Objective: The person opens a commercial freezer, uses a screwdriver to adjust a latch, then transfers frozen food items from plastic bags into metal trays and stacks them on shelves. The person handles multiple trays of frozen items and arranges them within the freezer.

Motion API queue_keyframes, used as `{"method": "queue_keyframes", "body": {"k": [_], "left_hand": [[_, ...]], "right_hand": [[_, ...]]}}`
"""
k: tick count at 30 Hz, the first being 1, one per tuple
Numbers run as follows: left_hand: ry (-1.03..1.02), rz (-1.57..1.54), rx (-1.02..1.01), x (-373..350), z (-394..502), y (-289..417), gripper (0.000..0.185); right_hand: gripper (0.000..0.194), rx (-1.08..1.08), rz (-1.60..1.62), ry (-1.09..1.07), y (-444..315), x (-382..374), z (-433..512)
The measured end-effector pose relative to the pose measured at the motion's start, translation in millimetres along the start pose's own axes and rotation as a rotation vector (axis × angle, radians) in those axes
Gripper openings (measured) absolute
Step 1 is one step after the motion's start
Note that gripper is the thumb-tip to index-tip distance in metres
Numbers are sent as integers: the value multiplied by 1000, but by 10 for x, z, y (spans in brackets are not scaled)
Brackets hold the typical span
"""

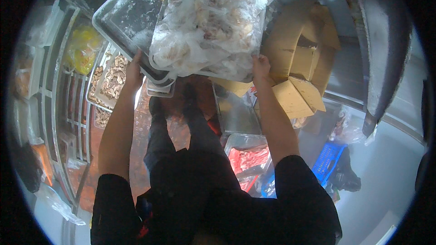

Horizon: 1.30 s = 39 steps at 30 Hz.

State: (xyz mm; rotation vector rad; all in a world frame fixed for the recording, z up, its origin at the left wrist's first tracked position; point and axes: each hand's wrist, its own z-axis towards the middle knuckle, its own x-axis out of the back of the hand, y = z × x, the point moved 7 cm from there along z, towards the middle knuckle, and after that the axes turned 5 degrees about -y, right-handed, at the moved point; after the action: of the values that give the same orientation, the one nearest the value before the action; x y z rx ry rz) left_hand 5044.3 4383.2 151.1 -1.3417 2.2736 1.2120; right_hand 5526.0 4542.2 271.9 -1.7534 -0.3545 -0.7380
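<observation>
My left hand (135, 69) grips the near rim of a frosted metal tray (124, 20) at the upper left. Partly over that tray lies a second tray (224, 77), heaped with frozen food in clear plastic bags (207, 23). My right hand (260, 66) is closed on this second tray's near right corner. Whether my left hand also bears the loaded tray cannot be told. A small clear container (161, 90) shows just under the trays' near edge, above my feet. What supports the trays from below is hidden.
Open cardboard boxes (284, 47) stand right of the trays. On the left, a metal rack (54, 102) holds containers, near a tub of sliced mushrooms (114, 80) and a yellow bag (83, 49). Red meat (248, 158) and a blue basket (328, 161) lie lower right.
</observation>
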Motion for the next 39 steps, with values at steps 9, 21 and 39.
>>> {"method": "queue_keyframes", "body": {"k": [9,21,39], "left_hand": [[279,377,-240,315,143,-40,27],[253,76,25,372,-229,-561,24],[541,255,-274,958,298,871,45]], "right_hand": [[30,-206,708,-417,-35,-805,-1804],[35,-776,1284,-605,-60,-1427,-1895],[23,1102,-382,-790,-3220,-2306,-1492]]}}
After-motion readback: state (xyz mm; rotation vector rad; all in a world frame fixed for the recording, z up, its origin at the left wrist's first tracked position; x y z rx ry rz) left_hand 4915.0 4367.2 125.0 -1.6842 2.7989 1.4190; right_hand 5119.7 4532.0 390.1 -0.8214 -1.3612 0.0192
